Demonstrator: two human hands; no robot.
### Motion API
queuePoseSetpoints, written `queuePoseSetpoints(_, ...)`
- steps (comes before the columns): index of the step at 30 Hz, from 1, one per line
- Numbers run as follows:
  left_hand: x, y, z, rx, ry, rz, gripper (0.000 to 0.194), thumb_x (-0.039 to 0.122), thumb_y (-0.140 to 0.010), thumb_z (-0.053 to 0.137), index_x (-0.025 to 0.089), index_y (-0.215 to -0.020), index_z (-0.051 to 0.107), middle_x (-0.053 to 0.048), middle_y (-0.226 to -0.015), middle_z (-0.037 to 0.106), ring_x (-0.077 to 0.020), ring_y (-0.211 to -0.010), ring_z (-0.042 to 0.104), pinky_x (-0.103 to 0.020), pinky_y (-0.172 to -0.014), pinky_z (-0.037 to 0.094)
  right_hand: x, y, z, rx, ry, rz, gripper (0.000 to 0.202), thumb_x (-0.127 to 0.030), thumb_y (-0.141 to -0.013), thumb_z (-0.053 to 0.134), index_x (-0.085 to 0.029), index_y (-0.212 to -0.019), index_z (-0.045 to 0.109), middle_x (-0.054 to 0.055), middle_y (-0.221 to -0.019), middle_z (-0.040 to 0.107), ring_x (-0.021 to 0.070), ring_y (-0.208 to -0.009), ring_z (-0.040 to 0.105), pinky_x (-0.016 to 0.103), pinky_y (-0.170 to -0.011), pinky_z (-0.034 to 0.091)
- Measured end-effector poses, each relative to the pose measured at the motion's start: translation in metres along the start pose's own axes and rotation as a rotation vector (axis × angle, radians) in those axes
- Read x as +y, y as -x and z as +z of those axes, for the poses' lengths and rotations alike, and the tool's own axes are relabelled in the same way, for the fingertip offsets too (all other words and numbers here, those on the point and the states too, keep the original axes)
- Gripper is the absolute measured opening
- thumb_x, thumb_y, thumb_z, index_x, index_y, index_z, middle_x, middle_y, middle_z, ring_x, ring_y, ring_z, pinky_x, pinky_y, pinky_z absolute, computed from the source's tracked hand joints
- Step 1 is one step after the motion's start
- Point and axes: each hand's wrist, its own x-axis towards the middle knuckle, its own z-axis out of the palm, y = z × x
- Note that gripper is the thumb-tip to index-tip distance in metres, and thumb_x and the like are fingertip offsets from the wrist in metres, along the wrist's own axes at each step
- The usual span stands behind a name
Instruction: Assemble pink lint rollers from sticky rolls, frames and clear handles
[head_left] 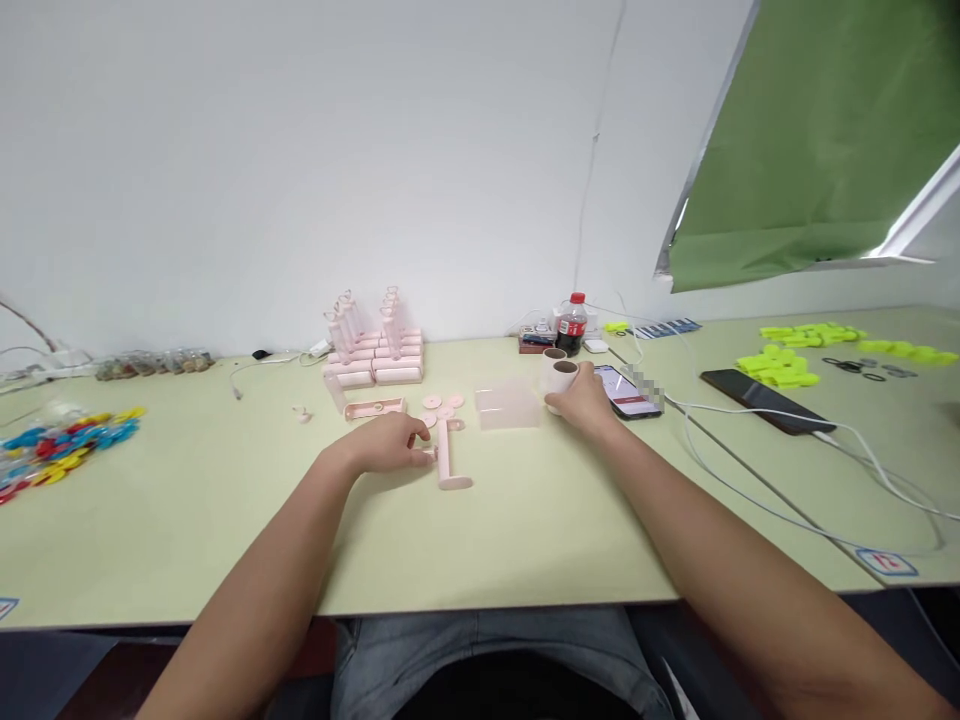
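Observation:
My left hand [386, 442] has its thumb and index finger apart beside a pink bracket [444, 450] lying on the table. Its thumb tip is close to a small pink part at the bracket's side; contact is hard to make out. On the right, my right hand [583, 400] grips a white open-topped cylinder [559, 374], with a second similar one just behind. A translucent box [508, 408] sits between the hands. Several pink discs [451, 401] lie behind the bracket, and a long pink shell [367, 410] lies behind my left hand.
Pink cases [397, 372] with upright pink pieces stand at the back left. Colorful parts [60, 450] are at far left. Toward the right are a cola bottle [571, 327], a lit phone [626, 392], a dark phone [765, 400], cables and yellow-green parts [776, 367].

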Motion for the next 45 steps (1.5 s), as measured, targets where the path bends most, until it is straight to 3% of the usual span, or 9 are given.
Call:
queuePoseSetpoints(6,0.008,-0.005,0.009,0.042,0.015,0.056,0.019,0.033,-0.071,0.060,0.026,-0.082,0.074,-0.001,-0.078,0.070,-0.0184,-0.064,0.060,-0.029,-0.053,0.035,-0.018,0.009,-0.016,0.322,-0.015,-0.167,0.072,-0.029,-0.063,0.066,-0.017,-0.128,0.040,0.020,-0.133,0.041,0.0378,-0.128,0.036,0.051,-0.100,0.034)
queuePoseSetpoints(9,0.010,-0.005,0.008,0.074,0.058,0.110,0.019,0.034,-0.072,0.064,0.025,-0.085,0.074,-0.001,-0.078,0.067,-0.0178,-0.065,0.058,-0.028,-0.053,0.036,-0.031,0.025,-0.019,0.437,-0.175,-0.390,0.054,-0.026,-0.069,0.060,-0.017,-0.120,0.045,0.017,-0.126,0.048,0.0319,-0.118,0.045,0.046,-0.093,0.041)
queuePoseSetpoints(11,0.011,-0.004,0.006,0.123,0.111,0.172,0.021,0.039,-0.075,0.067,0.024,-0.089,0.072,-0.001,-0.082,0.066,-0.0175,-0.069,0.058,-0.027,-0.055,0.038,-0.039,0.042,-0.012,0.234,-0.387,-0.471,0.032,-0.032,-0.075,0.059,-0.020,-0.104,0.052,0.008,-0.100,0.059,0.0236,-0.090,0.056,0.038,-0.077,0.047)
queuePoseSetpoints(14,0.018,-0.003,0.006,0.265,0.230,0.314,0.027,0.044,-0.080,0.068,0.023,-0.096,0.068,-0.003,-0.091,0.063,-0.0177,-0.080,0.059,-0.027,-0.066,0.045,-0.050,0.072,0.007,-0.382,-0.618,-0.350,0.025,-0.044,-0.082,0.057,-0.019,-0.083,0.054,0.003,-0.073,0.059,0.0165,-0.064,0.056,0.032,-0.061,0.048)
queuePoseSetpoints(16,0.024,-0.003,0.007,0.344,0.294,0.418,0.026,0.043,-0.083,0.067,0.022,-0.098,0.067,-0.004,-0.096,0.062,-0.0181,-0.088,0.059,-0.028,-0.075,0.047,-0.054,0.087,0.020,-0.782,-0.752,-0.255,0.032,-0.050,-0.084,0.059,-0.019,-0.090,0.055,0.002,-0.075,0.063,0.0156,-0.063,0.060,0.030,-0.060,0.050)
queuePoseSetpoints(19,0.030,-0.003,0.011,0.378,0.315,0.486,0.025,0.043,-0.084,0.068,0.021,-0.094,0.062,-0.004,-0.098,0.059,-0.0179,-0.092,0.057,-0.030,-0.080,0.046,-0.056,0.098,0.027,-1.036,-0.890,-0.187,0.044,-0.056,-0.082,0.065,-0.022,-0.107,0.053,0.001,-0.077,0.067,0.0163,-0.066,0.066,0.029,-0.061,0.052)
queuePoseSetpoints(31,0.032,-0.006,0.024,0.152,0.585,0.471,0.039,0.054,-0.087,0.059,0.018,-0.097,0.047,0.003,-0.079,0.046,-0.0111,-0.068,0.044,-0.023,-0.059,0.035,-0.045,0.095,0.016,-1.573,-1.023,-0.097,0.044,-0.044,-0.082,0.073,-0.020,-0.109,0.049,0.007,-0.085,0.074,0.0209,-0.072,0.074,0.034,-0.068,0.058)
queuePoseSetpoints(38,0.037,-0.004,0.018,0.128,0.551,0.440,0.042,0.055,-0.093,0.049,0.018,-0.112,0.053,-0.001,-0.080,0.059,-0.0143,-0.070,0.055,-0.025,-0.063,0.040,-0.049,0.097,0.022,-1.297,-1.117,-0.059,0.048,-0.036,-0.078,0.079,-0.020,-0.115,0.053,0.007,-0.090,0.075,0.0217,-0.082,0.075,0.035,-0.074,0.060)
queuePoseSetpoints(45,0.040,-0.003,0.022,0.087,0.408,0.450,0.051,0.056,-0.097,0.035,0.015,-0.086,0.062,-0.003,-0.076,0.065,-0.0149,-0.068,0.054,-0.026,-0.067,0.041,-0.047,0.097,0.024,-1.322,-1.058,-0.097,0.045,-0.042,-0.076,0.080,-0.016,-0.106,0.058,0.009,-0.086,0.075,0.0190,-0.079,0.074,0.028,-0.066,0.059)
